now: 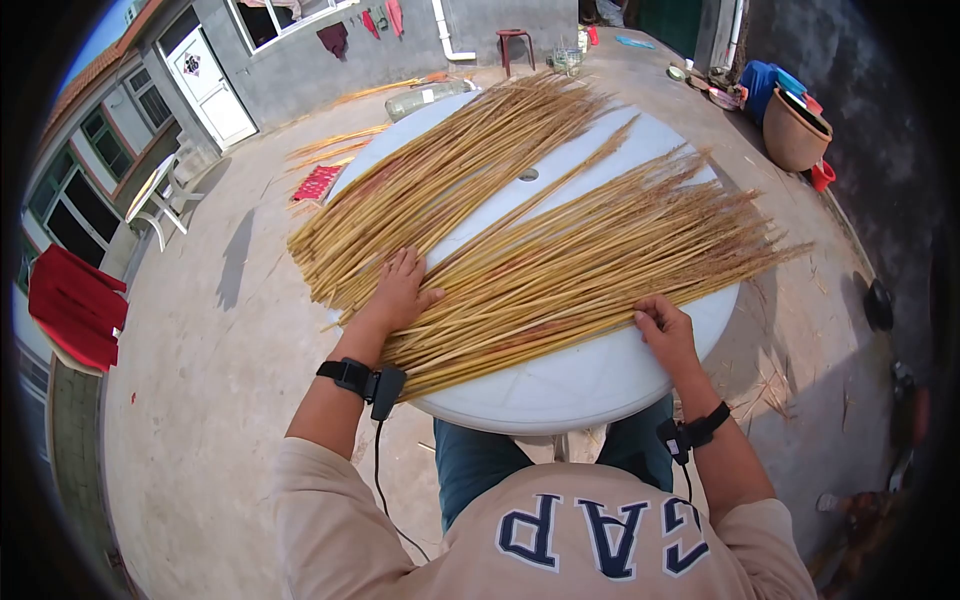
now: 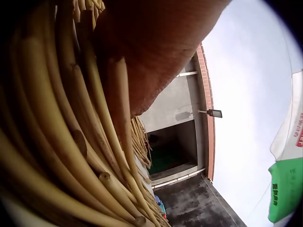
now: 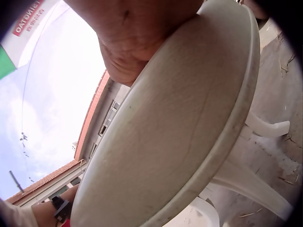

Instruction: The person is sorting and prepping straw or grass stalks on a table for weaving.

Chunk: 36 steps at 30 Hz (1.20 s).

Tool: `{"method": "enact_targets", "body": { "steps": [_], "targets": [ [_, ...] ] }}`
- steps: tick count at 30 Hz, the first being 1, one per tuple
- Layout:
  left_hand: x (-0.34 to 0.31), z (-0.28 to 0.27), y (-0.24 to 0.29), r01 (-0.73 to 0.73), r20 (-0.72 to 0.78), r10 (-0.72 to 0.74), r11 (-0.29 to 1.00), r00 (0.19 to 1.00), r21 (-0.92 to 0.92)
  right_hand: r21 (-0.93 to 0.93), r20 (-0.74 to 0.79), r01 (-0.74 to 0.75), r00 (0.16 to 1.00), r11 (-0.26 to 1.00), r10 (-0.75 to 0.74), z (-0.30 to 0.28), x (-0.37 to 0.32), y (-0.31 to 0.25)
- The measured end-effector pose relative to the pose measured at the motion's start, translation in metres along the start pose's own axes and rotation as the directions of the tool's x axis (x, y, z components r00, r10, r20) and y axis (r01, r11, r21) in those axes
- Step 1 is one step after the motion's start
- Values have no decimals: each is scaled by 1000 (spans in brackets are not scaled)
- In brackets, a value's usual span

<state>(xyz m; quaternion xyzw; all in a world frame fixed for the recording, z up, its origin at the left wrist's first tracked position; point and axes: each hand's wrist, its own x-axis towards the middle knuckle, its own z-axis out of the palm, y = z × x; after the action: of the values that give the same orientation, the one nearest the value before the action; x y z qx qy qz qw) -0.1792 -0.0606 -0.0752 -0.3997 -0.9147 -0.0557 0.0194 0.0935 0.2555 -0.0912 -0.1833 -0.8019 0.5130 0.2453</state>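
Note:
Two wide layers of dry straw-coloured stalks with feathery tips lie on a round white table (image 1: 590, 390). The far layer (image 1: 430, 170) and the near layer (image 1: 570, 270) fan out towards the right, with a strip of tabletop between them. My left hand (image 1: 398, 292) rests, fingers extended, on the cut-end side where the layers meet. In the left wrist view, cut stalk ends (image 2: 106, 177) crowd beside that hand (image 2: 151, 47). At the near layer's front edge my right hand (image 1: 667, 335) has curled fingers, thumb and forefinger pinching the edge stalks. Its fingertips are hidden in the right wrist view.
Past the table lie a large clear bottle (image 1: 425, 98) and more loose stalks on the ground. A dark red stool (image 1: 515, 48) stands by the wall. To the right is a big clay pot (image 1: 793, 135); to the left, a white plastic chair (image 1: 160, 195) and red cloth (image 1: 75, 305).

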Motion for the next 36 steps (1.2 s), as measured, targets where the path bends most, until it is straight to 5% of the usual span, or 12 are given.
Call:
{"method": "enact_targets", "body": {
  "steps": [8,15,18,20,21,23,26,36],
  "targets": [
    [-12,-7,-1,-164,45,185,943,982,-289,-7,-5,8,1000,1000,-8,2,-1,1],
    [-10,-11,-8,-156,71,185,940,980,-305,-7,-9,10,1000,1000,-10,2,-1,5],
    [-9,-23,-5,-197,34,232,888,972,-415,10,-16,27,1000,1000,-27,1,-1,5],
    [-12,-34,1,-99,42,139,856,989,-507,11,-7,-1,1000,1000,1,2,-1,5],
    [-11,-34,1,-104,43,145,856,989,-507,11,-13,-3,1000,1000,3,2,-1,3],
    [-12,-32,1,-142,-181,80,921,980,-362,-9,-9,1,1000,1000,-2,2,-2,-1],
    [-8,-15,-8,-172,-18,171,974,985,-149,-23,-8,4,1000,1000,-4,1,-2,-2],
    [-12,-23,2,-239,-21,251,892,968,-384,2,-16,7,1000,1000,-7,2,-1,2]
  ]
}}
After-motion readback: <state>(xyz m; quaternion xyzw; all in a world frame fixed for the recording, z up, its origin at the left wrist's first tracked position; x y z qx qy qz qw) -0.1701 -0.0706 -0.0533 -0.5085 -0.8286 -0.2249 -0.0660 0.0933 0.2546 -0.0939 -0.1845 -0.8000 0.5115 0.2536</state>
